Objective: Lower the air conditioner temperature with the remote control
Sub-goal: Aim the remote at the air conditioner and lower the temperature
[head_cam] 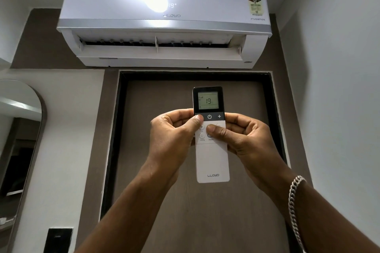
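A white wall air conditioner (164, 26) hangs high above the door, its flap open and its front panel reading 19 beside a bright glare. I hold a slim white remote control (212, 160) upright in front of the door, and its screen shows 19. My left hand (172, 131) grips the remote's left side, with the thumb resting on the dark button strip left of the power button. From the other side my right hand (242, 135) holds it, thumb on the white buttons below the strip. A silver chain bracelet is on the right wrist.
A brown door (164, 201) in a dark frame fills the wall behind the remote. An arched mirror (20, 139) hangs on the left wall, and a black switch plate (58, 240) sits at the lower left. A plain white wall runs along the right.
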{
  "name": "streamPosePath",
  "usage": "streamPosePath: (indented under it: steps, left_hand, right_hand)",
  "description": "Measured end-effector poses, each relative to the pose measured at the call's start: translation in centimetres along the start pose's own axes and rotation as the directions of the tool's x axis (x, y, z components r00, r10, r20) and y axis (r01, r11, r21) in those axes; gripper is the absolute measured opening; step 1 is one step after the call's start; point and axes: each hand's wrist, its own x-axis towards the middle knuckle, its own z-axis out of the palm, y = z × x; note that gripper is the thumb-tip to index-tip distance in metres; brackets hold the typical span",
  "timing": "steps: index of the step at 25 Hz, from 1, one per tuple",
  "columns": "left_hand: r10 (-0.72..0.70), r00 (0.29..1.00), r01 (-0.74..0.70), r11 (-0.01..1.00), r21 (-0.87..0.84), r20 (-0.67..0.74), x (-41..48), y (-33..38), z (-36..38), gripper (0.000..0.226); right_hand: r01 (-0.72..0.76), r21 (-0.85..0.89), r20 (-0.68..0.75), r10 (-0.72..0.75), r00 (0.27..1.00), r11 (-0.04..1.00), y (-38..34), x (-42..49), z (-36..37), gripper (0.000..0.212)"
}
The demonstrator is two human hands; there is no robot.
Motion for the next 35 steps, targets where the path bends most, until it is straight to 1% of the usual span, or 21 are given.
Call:
streamPosePath:
  steps: [4,9,13,19,24,28,32,35]
  left_hand:
    - [0.013,1.000,-0.013,1.000,0.012,-0.028,-0.1,0.1,0.2,0.007]
    - [-0.028,1.000,0.028,1.000,0.000,0.007,0.0,0.2,0.2,0.007]
    - [-0.022,1.000,0.022,1.000,-0.013,0.004,-0.3,0.3,0.5,0.003]
    - [-0.001,1.000,0.001,1.000,-0.002,-0.013,-0.6,0.6,0.8,0.007]
    - [0.024,0.995,-0.024,1.000,0.006,-0.102,-0.8,0.6,1.6,0.006]
    - [0.002,0.989,-0.002,1.000,0.001,-0.148,-0.9,0.5,1.8,0.008]
    - [-0.009,0.992,0.006,1.000,-0.025,-0.122,-0.9,0.5,1.7,0.008]
    - [-0.006,0.993,0.005,1.000,-0.015,-0.116,-0.9,0.3,1.7,0.014]
  right_hand:
    - [-0.005,-0.007,-0.001,0.005,1.000,1.000,0.0,-0.1,0.0,0.034]
    - [-0.006,-0.020,0.007,0.006,1.000,1.000,-0.2,-0.2,-0.4,0.035]
    - [-0.003,-0.023,0.007,0.003,1.000,1.000,-0.5,-0.3,-0.6,0.032]
    - [0.008,-0.023,0.010,-0.007,1.000,1.000,-0.7,-0.3,-0.8,0.036]
    - [0.002,-0.032,0.003,-0.002,1.000,0.999,-0.3,-0.3,-0.6,0.033]
    - [-0.002,-0.028,0.009,0.002,1.000,1.000,-0.4,-0.2,-0.6,0.032]
    - [-0.002,-0.035,0.015,0.003,1.000,0.999,-0.5,-0.2,-0.9,0.031]
    - [0.000,-0.039,0.018,0.001,1.000,0.999,-0.4,-0.2,-1.0,0.032]
